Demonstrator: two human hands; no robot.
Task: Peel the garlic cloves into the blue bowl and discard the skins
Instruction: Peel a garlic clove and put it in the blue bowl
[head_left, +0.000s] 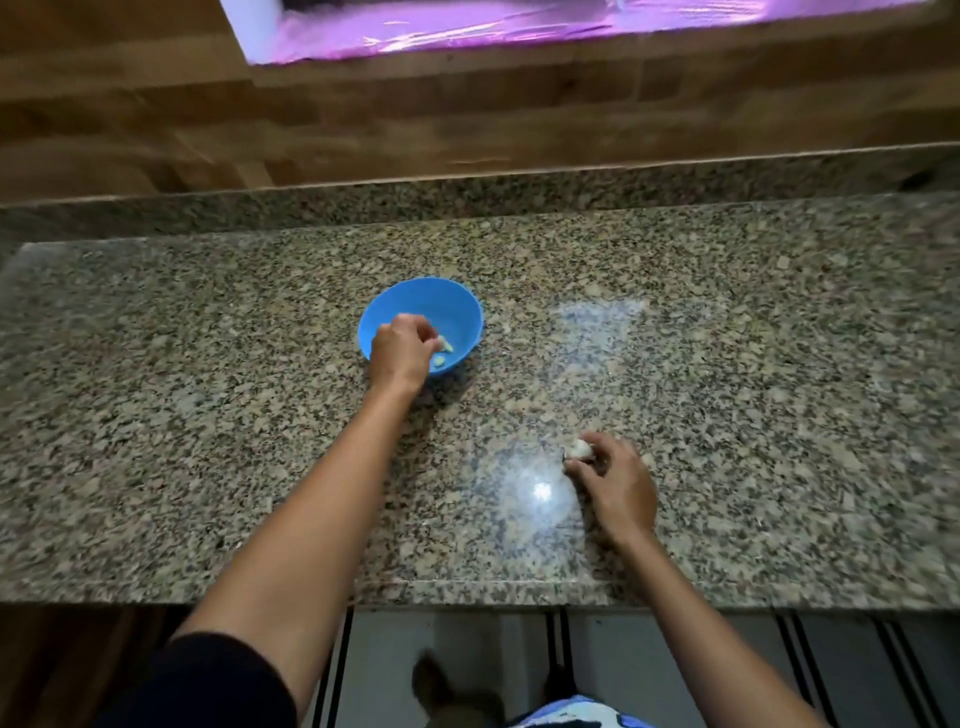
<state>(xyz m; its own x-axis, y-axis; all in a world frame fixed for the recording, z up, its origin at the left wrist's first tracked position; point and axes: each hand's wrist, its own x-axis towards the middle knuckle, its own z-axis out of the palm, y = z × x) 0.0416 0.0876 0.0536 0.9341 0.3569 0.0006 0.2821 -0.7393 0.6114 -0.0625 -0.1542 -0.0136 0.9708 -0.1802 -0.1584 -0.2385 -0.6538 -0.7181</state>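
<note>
Blue bowl (452, 306) lies forward-left of our right hand (615, 488) pinching garlic clove (579, 450); left hand (400, 353) over bowl, curled, grasp unclear.

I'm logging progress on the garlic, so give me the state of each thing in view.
blue bowl: upright on the counter, holding a few peeled cloves.
peeled cloves: loose in the bowl's bottom.
left hand: over the bowl, fingers curled; grip unclear.
right hand: low at the counter, fingers pinching a garlic piece.
garlic piece: pinched; peeled or not is unclear.
</note>
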